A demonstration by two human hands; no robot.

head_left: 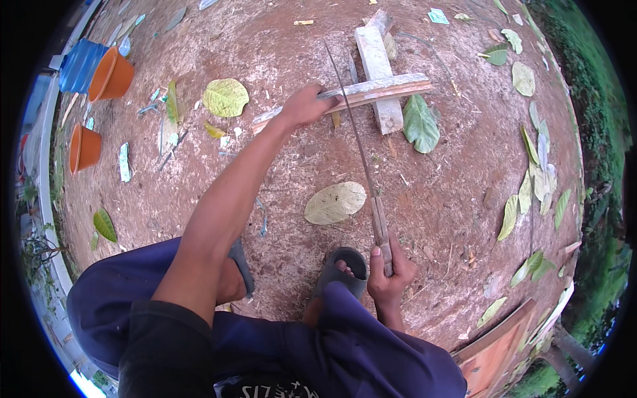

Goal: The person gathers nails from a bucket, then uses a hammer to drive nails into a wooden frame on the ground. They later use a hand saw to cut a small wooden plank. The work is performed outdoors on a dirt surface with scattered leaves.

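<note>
My left hand (307, 108) is closed around a long split piece of wood (405, 86). This piece lies crosswise over a pale wooden block (373, 56) on the ground, its right end reaching past the block. In my right hand (390, 268) is the wooden handle of a machete (379, 222). Its long, narrow, dark blade appears almost edge-on and points away from me. In the picture the blade crosses the wood just right of my left fingers; whether it touches cannot be told.
Brown dirt ground carries scattered leaves, including a green leaf (421, 124) by the block and a pale leaf (335, 203) before me. Two orange buckets (85, 147) and a blue container (81, 65) stand left. A wooden board (497, 345) lies lower right. My sandal (342, 272) is near the handle.
</note>
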